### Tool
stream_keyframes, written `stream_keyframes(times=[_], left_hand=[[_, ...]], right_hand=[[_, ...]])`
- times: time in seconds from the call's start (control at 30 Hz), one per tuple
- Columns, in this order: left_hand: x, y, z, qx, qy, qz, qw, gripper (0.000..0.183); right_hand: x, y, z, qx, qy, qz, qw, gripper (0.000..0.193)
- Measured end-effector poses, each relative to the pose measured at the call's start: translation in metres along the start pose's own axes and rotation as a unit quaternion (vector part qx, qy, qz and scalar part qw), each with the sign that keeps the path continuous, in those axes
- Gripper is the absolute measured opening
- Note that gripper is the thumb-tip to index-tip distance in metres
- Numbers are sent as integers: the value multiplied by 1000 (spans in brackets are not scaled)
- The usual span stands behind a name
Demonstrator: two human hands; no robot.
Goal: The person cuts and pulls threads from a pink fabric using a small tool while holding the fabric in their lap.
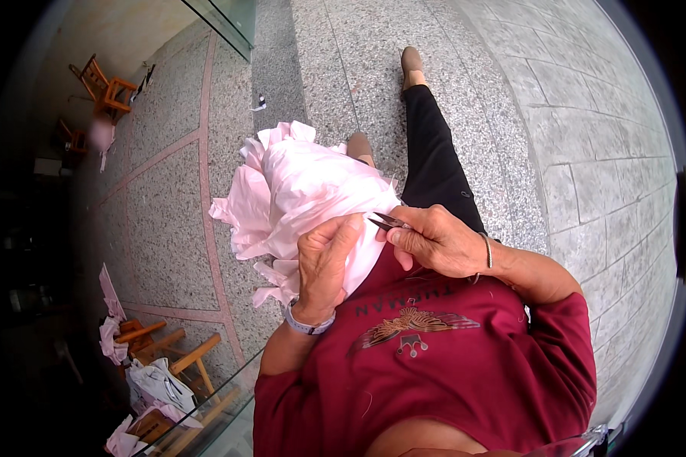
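A heap of pale pink fabric (pixel 312 183) lies across my lap and spills over my left leg toward the floor. My right hand (pixel 442 240) is closed round small dark thread snips (pixel 387 222), whose pointed blades are slightly apart and aimed left. Close to those tips, my left hand (pixel 326 259) pinches thumb and forefinger together over the fabric. Whatever lies in that pinch is too small to make out. Ruffled edges of the cloth hang to the left of this hand.
Wooden chairs (pixel 103 87) stand at the far left. Nearer on the left, more wooden seats (pixel 194 358) carry pink and white cloth. A glass panel edge (pixel 240 388) is close by my left arm. Speckled floor tiles (pixel 168 206) meet grey paving (pixel 587 152) on the right.
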State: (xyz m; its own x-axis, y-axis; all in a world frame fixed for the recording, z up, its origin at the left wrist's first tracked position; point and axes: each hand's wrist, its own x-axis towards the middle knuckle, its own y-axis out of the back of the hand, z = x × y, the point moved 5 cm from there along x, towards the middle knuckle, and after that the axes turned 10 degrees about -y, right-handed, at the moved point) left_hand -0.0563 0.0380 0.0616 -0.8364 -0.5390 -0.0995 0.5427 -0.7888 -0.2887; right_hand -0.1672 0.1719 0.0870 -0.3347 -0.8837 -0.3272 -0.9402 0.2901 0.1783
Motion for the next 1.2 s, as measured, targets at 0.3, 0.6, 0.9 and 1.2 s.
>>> stream_keyframes(times=[0.3,0.6,0.9,1.2], left_hand=[[0,-7,-6,-56,35,3,998,23],[-9,-13,-9,-13,15,4,1000,24],[-2,-9,-2,-42,6,12,999,25],[-2,-6,-5,-47,4,-3,999,24]], right_hand=[[-1,-3,1,-27,79,74,994,24],[7,5,11,270,-54,64,959,26],[-1,-4,5,54,-9,-9,998,25],[-2,-3,6,62,-23,-17,998,26]])
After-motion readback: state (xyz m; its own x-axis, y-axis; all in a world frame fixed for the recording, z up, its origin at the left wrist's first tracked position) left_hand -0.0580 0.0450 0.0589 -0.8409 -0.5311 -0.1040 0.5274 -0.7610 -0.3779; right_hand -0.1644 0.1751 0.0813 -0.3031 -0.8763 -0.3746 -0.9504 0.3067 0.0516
